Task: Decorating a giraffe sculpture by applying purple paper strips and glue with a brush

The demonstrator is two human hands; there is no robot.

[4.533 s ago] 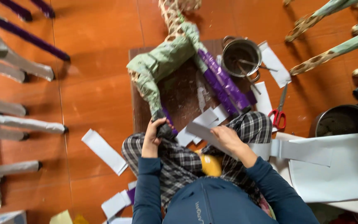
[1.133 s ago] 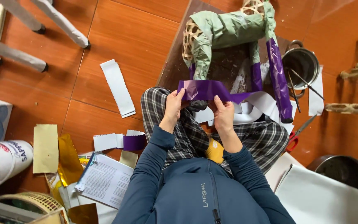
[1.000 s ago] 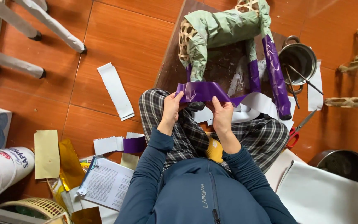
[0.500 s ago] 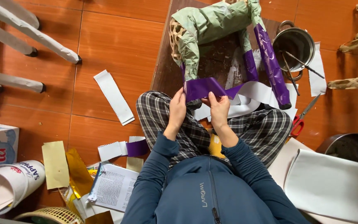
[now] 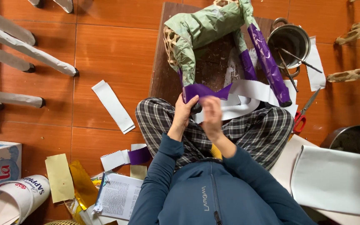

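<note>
A woven animal figure covered in pale green paper stands on a dark wooden board. Two of its legs are wrapped in purple. A purple paper strip lies across the bottom of the figure's nearest leg. My left hand grips that leg's foot and the strip's left end. My right hand is blurred just under the strip's middle, fingers up against it; its grip is unclear. My lap in checked trousers is below.
A metal pot with sticks stands at the board's far right. Red-handled scissors, white paper strips, large white sheets, a dark pan, an open booklet and paper-wrapped poles lie around on the tiled floor.
The purple strip, held stretched between both hands before, now sits against the figure's near leg. My right hand has dropped below it and blurs with motion.
</note>
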